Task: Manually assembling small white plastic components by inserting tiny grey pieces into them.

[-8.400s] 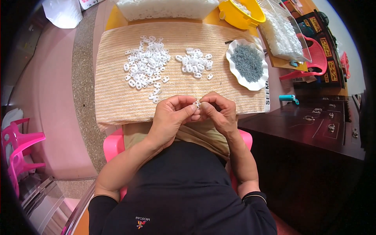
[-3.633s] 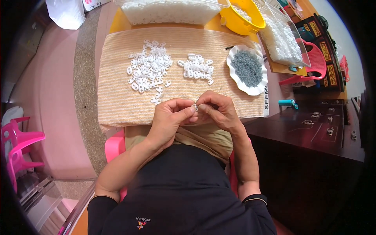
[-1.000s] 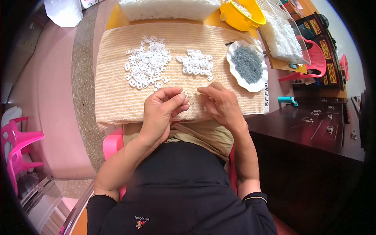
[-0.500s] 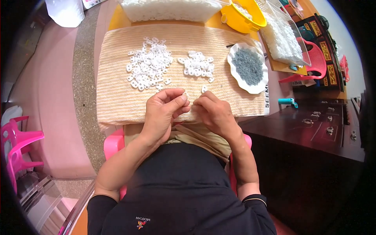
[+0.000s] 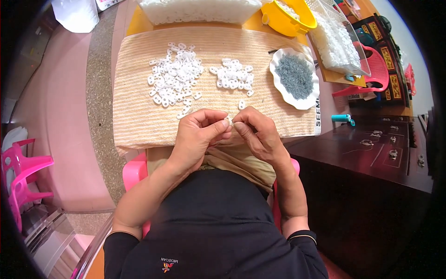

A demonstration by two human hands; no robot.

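Observation:
My left hand point(image 5: 200, 134) pinches a small white plastic piece point(image 5: 228, 120) between thumb and fingers, low over the near part of the towel. My right hand point(image 5: 259, 136) meets it there, its thumb and forefinger closed at the piece's right side; anything finer in that pinch is too small to make out. Beyond my left hand spreads a large pile of white oval two-holed plastic pieces point(image 5: 174, 74). A smaller pile of like pieces point(image 5: 233, 76) lies farther right. One loose piece point(image 5: 241, 105) rests just beyond my fingers. Small grey slivers point(image 5: 295, 76) fill a white scalloped dish point(image 5: 308, 103) on the right.
A striped towel point(image 5: 134, 116) covers the work surface. Along the back stand a clear bin of white pieces point(image 5: 200, 11) and a yellow basket point(image 5: 283, 24). Another full bin point(image 5: 337, 46) is at the far right. A dark cabinet point(image 5: 334, 153) stands to my right, a pink stool point(image 5: 28, 167) to my left.
My hands have come together, the left shifting slightly right and the right turning its thumb inward. The white piece shows more clearly between them, and loose pieces beyond my left hand are uncovered.

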